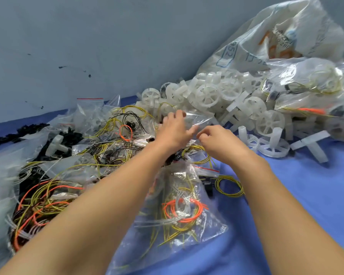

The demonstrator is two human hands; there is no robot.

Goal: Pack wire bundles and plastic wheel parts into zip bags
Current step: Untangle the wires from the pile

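Nearest, under the forearms, a filled zip bag [179, 211] lies flat on the blue table [306, 195], packed with coiled orange and yellow wire bundles [184, 212]; it would likely be light, floppy and slick, best lifted by its edge.

Farther out, the left hand [174, 129] spreads its fingers over a clear empty zip bag [197, 120], pressing or steadying it rather than clenching. Just right of it, the right hand [219, 140] has its fingertips curled in a pinch at the film's near edge; whether this grip truly has the plastic cannot be told. The thin, slippery film probably wants a pinch on each lip of the mouth to open.

Beyond both grips is a heap of white plastic wheel parts [216, 96]: spoked, stiff, light, easy to take by the rim.
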